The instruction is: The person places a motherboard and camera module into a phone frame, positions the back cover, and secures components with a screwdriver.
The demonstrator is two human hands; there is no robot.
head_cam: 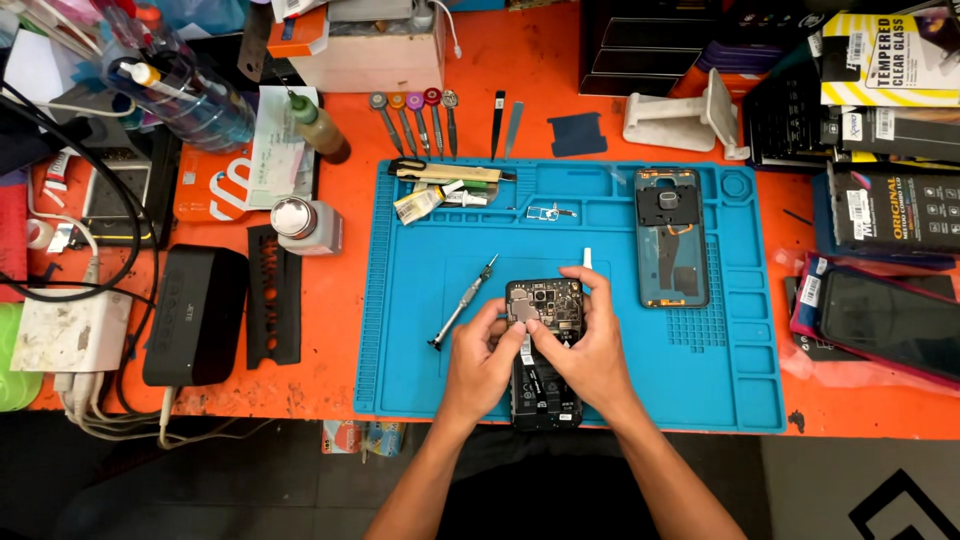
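Both forearms converge on an opened phone (pixel 543 380) lying lengthwise away from the person. Left hand (pixel 480 358) steadies its left edge; right hand (pixel 588 345) pinches a small metal plate (pixel 522 311). Screwdriver (pixel 462 303) lies left, beyond the left hand.

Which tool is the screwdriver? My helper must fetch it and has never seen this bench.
Find the blue work mat on the orange bench. Left of the left hand lies the screwdriver, slanted and alone. It is slim and silver, unlike the colour-capped tools beyond the mat.
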